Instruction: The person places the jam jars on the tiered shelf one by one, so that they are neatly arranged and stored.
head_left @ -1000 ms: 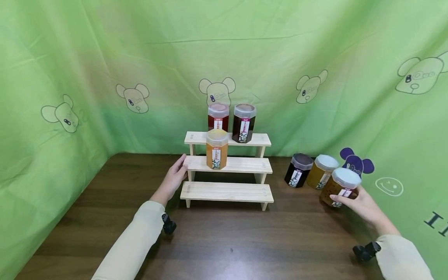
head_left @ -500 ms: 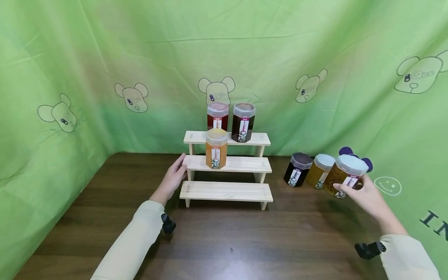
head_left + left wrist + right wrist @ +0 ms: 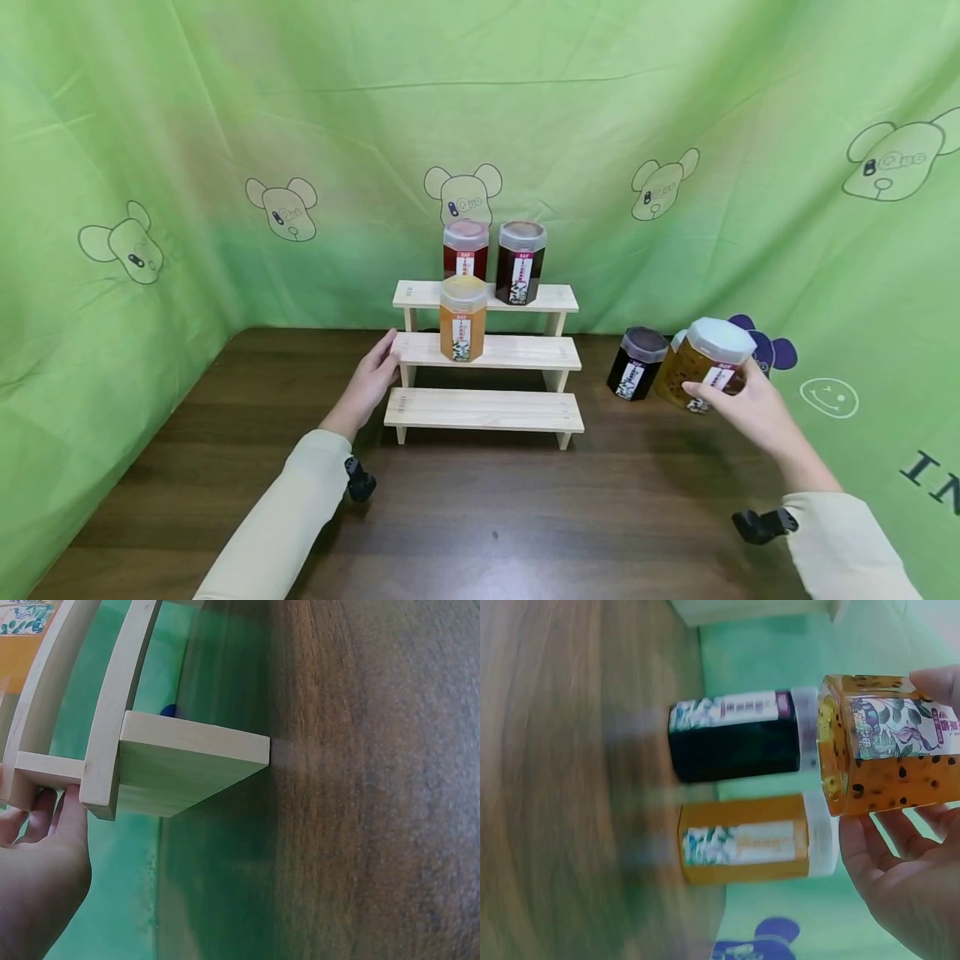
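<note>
My right hand (image 3: pixel 753 412) grips a hexagonal jar of amber jam with dark seeds (image 3: pixel 686 367) and a white lid. In the right wrist view the jar (image 3: pixel 889 769) is off the table, thumb on one side and fingers on the other. Behind it stand a dark jar (image 3: pixel 735 739) and a yellow jar (image 3: pixel 742 840); the head view mostly hides the yellow one. My left hand (image 3: pixel 367 385) holds the left end of the middle step of a three-step wooden stand (image 3: pixel 486 410). The left wrist view shows its fingers (image 3: pixel 71 817) against the step's end.
An orange jar (image 3: pixel 462 325) stands on the middle step. On the top step are a red jar (image 3: pixel 465 257) and a dark jar (image 3: pixel 521 271). A brown wooden table (image 3: pixel 480 533) carries everything, with a green printed cloth (image 3: pixel 360 133) hanging behind and at the sides.
My right hand has lifted the seeded jar off the table, then moved it left, in front of the yellow jar. The left hand and the stand stay in place.
</note>
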Demonstrator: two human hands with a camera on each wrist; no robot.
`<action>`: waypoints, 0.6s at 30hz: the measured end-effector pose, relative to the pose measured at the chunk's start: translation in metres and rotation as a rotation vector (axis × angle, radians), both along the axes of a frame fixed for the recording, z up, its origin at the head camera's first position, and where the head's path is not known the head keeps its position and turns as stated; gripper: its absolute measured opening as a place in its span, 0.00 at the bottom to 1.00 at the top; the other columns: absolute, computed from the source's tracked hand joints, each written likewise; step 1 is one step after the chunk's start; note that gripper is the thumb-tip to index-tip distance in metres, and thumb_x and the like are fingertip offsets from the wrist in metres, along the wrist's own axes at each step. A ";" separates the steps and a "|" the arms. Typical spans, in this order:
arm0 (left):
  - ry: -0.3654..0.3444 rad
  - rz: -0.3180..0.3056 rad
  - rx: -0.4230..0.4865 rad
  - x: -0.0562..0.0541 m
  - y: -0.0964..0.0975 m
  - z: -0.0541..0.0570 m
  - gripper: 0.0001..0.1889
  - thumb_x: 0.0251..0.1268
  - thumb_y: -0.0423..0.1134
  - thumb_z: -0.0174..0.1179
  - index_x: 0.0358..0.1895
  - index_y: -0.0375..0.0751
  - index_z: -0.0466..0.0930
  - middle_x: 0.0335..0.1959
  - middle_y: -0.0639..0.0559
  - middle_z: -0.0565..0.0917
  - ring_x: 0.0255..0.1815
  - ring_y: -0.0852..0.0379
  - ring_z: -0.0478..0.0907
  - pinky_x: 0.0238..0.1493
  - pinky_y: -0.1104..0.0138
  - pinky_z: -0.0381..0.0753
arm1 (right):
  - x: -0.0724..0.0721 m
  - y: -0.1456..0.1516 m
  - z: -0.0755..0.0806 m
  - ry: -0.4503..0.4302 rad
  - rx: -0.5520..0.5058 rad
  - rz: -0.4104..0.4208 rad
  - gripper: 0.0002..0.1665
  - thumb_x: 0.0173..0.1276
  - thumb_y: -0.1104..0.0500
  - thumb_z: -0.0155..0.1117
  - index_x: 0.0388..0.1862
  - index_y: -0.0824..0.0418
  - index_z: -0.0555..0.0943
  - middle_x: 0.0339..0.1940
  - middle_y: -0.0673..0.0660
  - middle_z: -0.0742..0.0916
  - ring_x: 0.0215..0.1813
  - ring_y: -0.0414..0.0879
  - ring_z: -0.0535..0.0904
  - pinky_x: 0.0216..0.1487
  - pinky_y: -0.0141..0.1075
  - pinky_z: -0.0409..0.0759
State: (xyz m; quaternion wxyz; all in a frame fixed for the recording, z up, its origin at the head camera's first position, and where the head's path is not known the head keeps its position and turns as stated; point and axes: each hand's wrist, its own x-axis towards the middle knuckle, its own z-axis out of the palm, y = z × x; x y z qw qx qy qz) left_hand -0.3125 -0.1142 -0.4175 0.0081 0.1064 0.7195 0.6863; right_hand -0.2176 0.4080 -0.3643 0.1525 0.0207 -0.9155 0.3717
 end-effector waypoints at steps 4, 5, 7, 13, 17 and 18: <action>0.002 0.000 -0.006 0.001 0.000 0.001 0.29 0.84 0.37 0.40 0.82 0.41 0.46 0.81 0.40 0.49 0.78 0.44 0.53 0.73 0.51 0.61 | -0.004 -0.016 0.004 -0.003 -0.021 0.002 0.50 0.69 0.50 0.70 0.76 0.70 0.54 0.61 0.76 0.74 0.53 0.54 0.75 0.40 0.22 0.73; -0.001 0.003 -0.006 0.002 0.000 0.001 0.29 0.84 0.37 0.40 0.82 0.42 0.46 0.81 0.40 0.49 0.78 0.45 0.53 0.73 0.52 0.61 | -0.005 -0.020 0.005 0.000 -0.030 0.007 0.50 0.69 0.50 0.70 0.76 0.70 0.54 0.62 0.76 0.74 0.55 0.57 0.74 0.40 0.23 0.73; -0.004 0.003 -0.009 0.003 0.000 0.002 0.29 0.84 0.37 0.40 0.82 0.42 0.46 0.81 0.41 0.49 0.78 0.45 0.53 0.73 0.52 0.62 | -0.008 -0.028 0.006 0.008 -0.049 0.020 0.49 0.69 0.50 0.70 0.77 0.69 0.54 0.62 0.75 0.74 0.54 0.56 0.74 0.40 0.23 0.74; -0.002 -0.003 -0.008 0.003 0.000 0.003 0.29 0.84 0.36 0.39 0.82 0.41 0.46 0.81 0.40 0.49 0.78 0.44 0.53 0.73 0.52 0.61 | -0.017 -0.052 0.009 0.033 -0.117 0.076 0.46 0.69 0.51 0.70 0.75 0.68 0.57 0.61 0.73 0.75 0.50 0.45 0.75 0.38 0.24 0.79; -0.006 -0.011 0.000 0.001 0.000 0.003 0.29 0.84 0.36 0.39 0.82 0.41 0.45 0.81 0.40 0.48 0.78 0.44 0.52 0.74 0.52 0.60 | -0.023 -0.070 0.010 0.027 -0.136 0.085 0.48 0.68 0.50 0.71 0.75 0.68 0.57 0.63 0.74 0.73 0.58 0.62 0.74 0.52 0.40 0.80; -0.008 -0.010 -0.001 0.002 0.000 0.003 0.29 0.84 0.36 0.39 0.82 0.41 0.45 0.81 0.40 0.48 0.78 0.44 0.53 0.74 0.52 0.60 | -0.025 -0.075 0.011 0.026 -0.137 0.087 0.48 0.68 0.50 0.71 0.75 0.69 0.57 0.63 0.74 0.74 0.59 0.64 0.73 0.54 0.43 0.78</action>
